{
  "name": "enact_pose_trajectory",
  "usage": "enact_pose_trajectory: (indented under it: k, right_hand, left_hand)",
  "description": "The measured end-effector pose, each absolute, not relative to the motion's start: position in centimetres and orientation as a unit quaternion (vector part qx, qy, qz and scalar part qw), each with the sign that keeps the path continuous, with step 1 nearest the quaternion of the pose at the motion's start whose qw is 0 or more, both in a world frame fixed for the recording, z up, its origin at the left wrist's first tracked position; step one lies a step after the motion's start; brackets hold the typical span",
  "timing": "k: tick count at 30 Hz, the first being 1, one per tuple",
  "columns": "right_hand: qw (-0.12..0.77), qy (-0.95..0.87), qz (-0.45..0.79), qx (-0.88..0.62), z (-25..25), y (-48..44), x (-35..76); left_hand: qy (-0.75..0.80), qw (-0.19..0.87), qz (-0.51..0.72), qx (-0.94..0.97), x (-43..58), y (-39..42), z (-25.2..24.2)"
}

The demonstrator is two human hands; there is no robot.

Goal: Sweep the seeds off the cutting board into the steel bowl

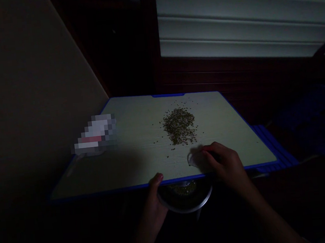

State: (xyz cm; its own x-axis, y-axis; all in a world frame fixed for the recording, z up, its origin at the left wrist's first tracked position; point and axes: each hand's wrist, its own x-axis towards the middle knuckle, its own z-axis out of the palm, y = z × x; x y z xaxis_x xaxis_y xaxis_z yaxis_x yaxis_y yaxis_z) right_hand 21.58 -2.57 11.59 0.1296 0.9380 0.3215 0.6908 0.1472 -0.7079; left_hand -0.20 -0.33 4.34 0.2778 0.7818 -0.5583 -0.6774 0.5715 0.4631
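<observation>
A loose pile of small dark seeds or beans [179, 125] lies on a pale, blue-edged board [135, 139], with a few strays around it. My right hand [224, 159] is closed at the board's near edge, fingers pinched on a small pale curved piece [194, 159] whose kind I cannot make out. Just below the edge, my left hand [157, 199] grips the left side of a metal bowl [189, 207], thumb up against the board's rim. Inside the bowl, more greenish grains [184, 188] show. The left fingers are mostly hidden under the bowl.
A white packet with a red band [94, 134], blurred out, lies at the board's left side. A wall [31, 92] rises on the left. Behind stands dark wood [192, 72] below pale slats [227, 22]. Blue items [310, 121] lie in shadow to the right.
</observation>
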Motion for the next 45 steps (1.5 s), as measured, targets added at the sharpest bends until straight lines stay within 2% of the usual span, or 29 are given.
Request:
enact_pose_trajectory:
  k: [11,25,32,39,45]
  right_hand:
    - [0.397,-0.658,0.175,-0.615,11.7,-3.1,20.6]
    - [0.432,-0.670,0.232,-0.557,11.1,-3.4,21.0]
    - [0.472,-0.576,0.201,-0.636,11.2,-4.1,20.2]
    - [0.438,-0.640,0.152,-0.612,11.9,-4.5,14.9]
    - [0.432,-0.606,0.113,-0.658,10.9,-2.7,14.3]
  left_hand:
    - [0.342,0.809,0.458,0.137,-0.2,0.3,2.7]
    - [0.331,0.816,0.451,0.147,-0.6,0.6,0.8]
    - [0.331,0.806,0.466,0.152,-0.4,0.6,0.5]
    - [0.305,0.849,0.418,0.107,-0.3,0.5,1.0]
    - [0.319,0.837,0.433,0.103,0.0,0.4,1.4]
